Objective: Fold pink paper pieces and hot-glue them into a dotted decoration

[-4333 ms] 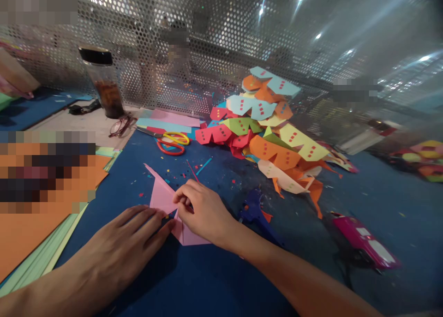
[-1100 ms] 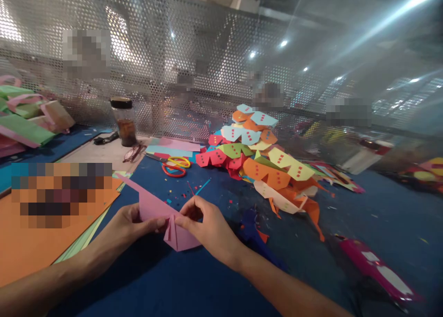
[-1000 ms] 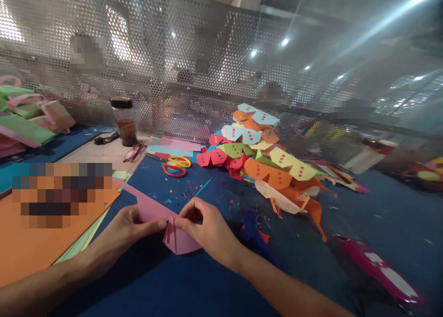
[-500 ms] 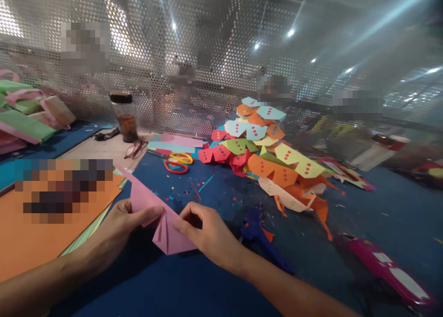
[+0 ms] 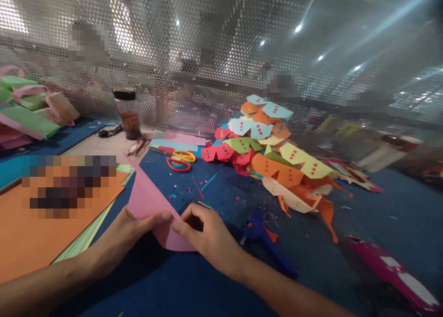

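A folded sheet of pink paper (image 5: pixel 147 194) is held up over the blue table, its pointed end toward the upper left. My left hand (image 5: pixel 143 227) grips its left side, thumb on the front and fingers hidden behind. My right hand (image 5: pixel 202 229) pinches the right edge between thumb and forefinger. The two thumbs nearly meet at the middle of the sheet. Just right of my right hand lies a blue glue gun (image 5: pixel 265 238). Beyond the paper are scissors (image 5: pixel 180 160) with red and yellow handles.
Folded paper pieces (image 5: pixel 273 155) in many colours are heaped at the back right. Orange paper sheets (image 5: pixel 86 234) lie at left, near a dark-lidded jar (image 5: pixel 128 114) and eyeglasses (image 5: pixel 136 145). A magenta device (image 5: pixel 394 273) rests at front right. A perforated metal screen (image 5: pixel 207 44) stands behind.
The pink paper's lower folds have been pressed together, and the left thumb has slid toward the right thumb. The whole view has shifted slightly.
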`<state>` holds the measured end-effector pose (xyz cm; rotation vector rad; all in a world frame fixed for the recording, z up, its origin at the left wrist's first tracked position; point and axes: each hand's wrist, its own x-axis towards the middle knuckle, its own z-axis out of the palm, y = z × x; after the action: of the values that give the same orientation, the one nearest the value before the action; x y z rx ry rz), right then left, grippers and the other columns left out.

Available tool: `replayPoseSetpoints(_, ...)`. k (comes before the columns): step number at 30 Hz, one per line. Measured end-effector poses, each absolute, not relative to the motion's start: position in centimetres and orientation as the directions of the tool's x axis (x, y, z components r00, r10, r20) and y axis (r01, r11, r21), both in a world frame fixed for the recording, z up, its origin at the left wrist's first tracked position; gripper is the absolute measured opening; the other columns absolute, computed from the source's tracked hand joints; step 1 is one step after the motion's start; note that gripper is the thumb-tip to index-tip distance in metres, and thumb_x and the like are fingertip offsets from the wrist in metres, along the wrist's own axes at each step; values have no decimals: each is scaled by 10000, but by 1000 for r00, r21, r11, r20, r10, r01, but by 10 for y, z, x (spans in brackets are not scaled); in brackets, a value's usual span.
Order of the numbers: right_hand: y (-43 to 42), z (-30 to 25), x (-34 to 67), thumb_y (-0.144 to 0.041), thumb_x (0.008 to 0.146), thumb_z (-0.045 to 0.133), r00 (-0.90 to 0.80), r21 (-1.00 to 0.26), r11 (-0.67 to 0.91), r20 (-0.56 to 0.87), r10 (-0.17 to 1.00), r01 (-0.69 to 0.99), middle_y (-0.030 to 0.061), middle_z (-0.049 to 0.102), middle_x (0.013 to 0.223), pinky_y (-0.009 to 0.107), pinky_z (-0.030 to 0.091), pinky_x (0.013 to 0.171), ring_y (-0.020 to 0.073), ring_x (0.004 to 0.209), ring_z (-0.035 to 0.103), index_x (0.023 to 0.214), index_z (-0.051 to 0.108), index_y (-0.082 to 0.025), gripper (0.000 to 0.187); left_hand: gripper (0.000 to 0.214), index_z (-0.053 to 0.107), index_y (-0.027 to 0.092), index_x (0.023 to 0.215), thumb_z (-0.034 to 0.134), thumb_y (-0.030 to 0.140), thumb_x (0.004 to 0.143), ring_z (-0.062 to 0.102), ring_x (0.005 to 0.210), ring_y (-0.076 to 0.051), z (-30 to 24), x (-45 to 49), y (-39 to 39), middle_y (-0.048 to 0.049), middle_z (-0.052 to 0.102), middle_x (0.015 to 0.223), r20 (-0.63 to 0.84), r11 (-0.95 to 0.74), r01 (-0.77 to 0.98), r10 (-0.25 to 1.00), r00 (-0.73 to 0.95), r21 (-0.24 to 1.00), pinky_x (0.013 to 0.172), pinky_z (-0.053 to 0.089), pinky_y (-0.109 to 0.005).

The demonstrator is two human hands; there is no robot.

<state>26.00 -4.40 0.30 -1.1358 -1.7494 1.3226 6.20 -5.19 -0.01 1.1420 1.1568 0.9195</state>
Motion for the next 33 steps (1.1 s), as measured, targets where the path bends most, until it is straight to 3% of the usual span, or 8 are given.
replayPoseSetpoints(5,-43,2,262,-359,893,702,-430,-964,133,22,903,229,-52,540,689,229,359,604,102,652,474,763,611,-178,240,284,769,198,849,761,478,802,687,852,-239,-2,59,-49,-43,766,872,-200,206,-30,969,142,978,783,552,-306)
replayPoseSetpoints(10,-42,-1,260,-354,900,697,-383,-958,170,70,921,233,-49,542,689,232,363,611,105,660,474,736,600,-179,258,342,759,219,928,808,494,730,671,939,-262,-2,64,-50,-32,756,938,-214,222,-24,959,186,975,849,544,-344)
replayPoseSetpoints(16,-46,2,258,-375,878,722,-431,-971,100,-3,902,216,-53,530,678,227,355,589,98,636,459,755,617,-174,257,356,717,186,756,825,520,694,626,766,-210,-4,65,-50,-24,722,786,-201,197,56,977,67,979,717,516,-299)
replayPoseSetpoints(24,-44,-2,260,-397,916,674,-447,-980,73,-19,894,187,-29,587,687,244,425,632,127,661,577,798,623,-178,254,318,763,171,838,813,471,747,668,791,-228,-3,62,-48,-66,756,853,-256,270,-119,959,122,955,725,533,-301)
replayPoseSetpoints(33,-46,-2,257,-372,920,668,-449,-973,97,-7,894,209,-35,587,677,234,425,611,115,639,559,769,623,-186,244,322,770,205,730,831,520,704,679,748,-215,-1,66,-52,-39,776,786,-289,290,11,950,118,957,700,530,-273)
